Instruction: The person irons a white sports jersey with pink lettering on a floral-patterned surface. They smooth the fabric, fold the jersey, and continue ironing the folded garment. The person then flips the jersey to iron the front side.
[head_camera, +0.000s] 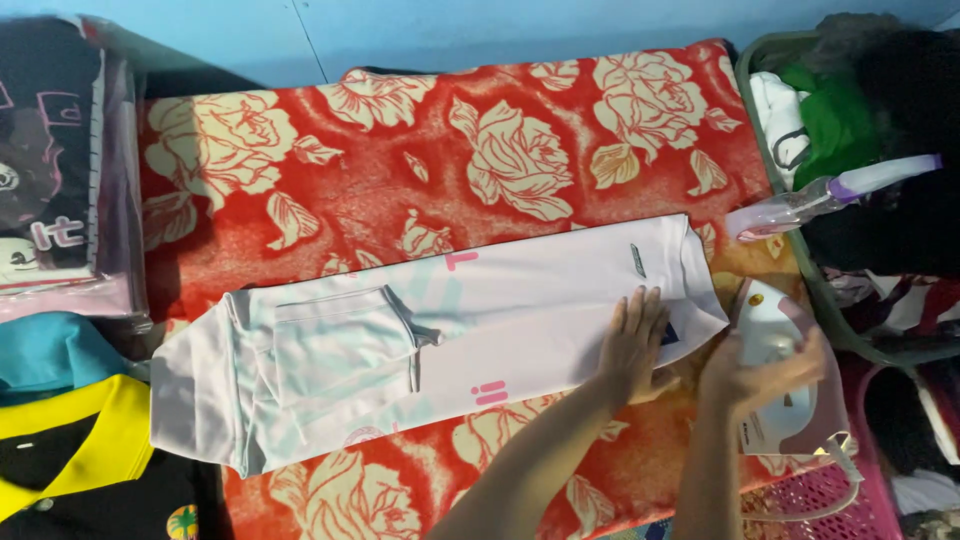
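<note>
Two bare forearms enter from bottom edge, no sleeves visible up to the frame cut. Left hand (632, 345): no rings, no watch or band at the wrist behind it. Right hand (748, 372): same, wrist bare, nothing worn.

The single head-worn camera looked steeply down from above the person's own forearms, which entered from the lower edge. It sat close over a red rose-patterned blanket (480, 150), facing toward a blue wall (500, 25) along the top. No second view shared the scene.
</note>
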